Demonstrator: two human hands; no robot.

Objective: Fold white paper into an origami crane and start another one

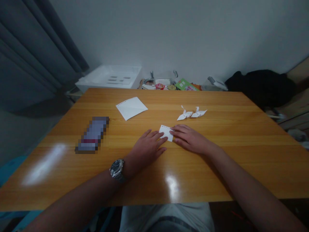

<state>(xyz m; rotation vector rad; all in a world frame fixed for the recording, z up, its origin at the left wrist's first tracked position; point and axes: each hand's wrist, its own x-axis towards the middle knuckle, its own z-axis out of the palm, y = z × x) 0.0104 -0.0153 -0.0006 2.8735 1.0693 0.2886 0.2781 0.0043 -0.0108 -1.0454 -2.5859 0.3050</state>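
A small folded piece of white paper point(166, 132), with a row of punched holes along its far edge, lies flat on the wooden table. My left hand point(149, 144) rests on its left side, fingers stretched out and fingertips on the paper. From the right, my right hand point(190, 138) touches the paper's right edge with its fingers extended. Beyond my right hand sit two folded paper cranes point(185, 114), close side by side. Farther to the left, a larger sheet of white paper point(131, 108) with punched holes lies flat.
A blurred-out phone point(93, 133) lies on the left of the wooden table point(241, 129). Behind the far edge stand a white plastic tray point(113, 75) and assorted items, including a green packet point(185, 84). Dark fabric point(260, 87) is heaped at the back right.
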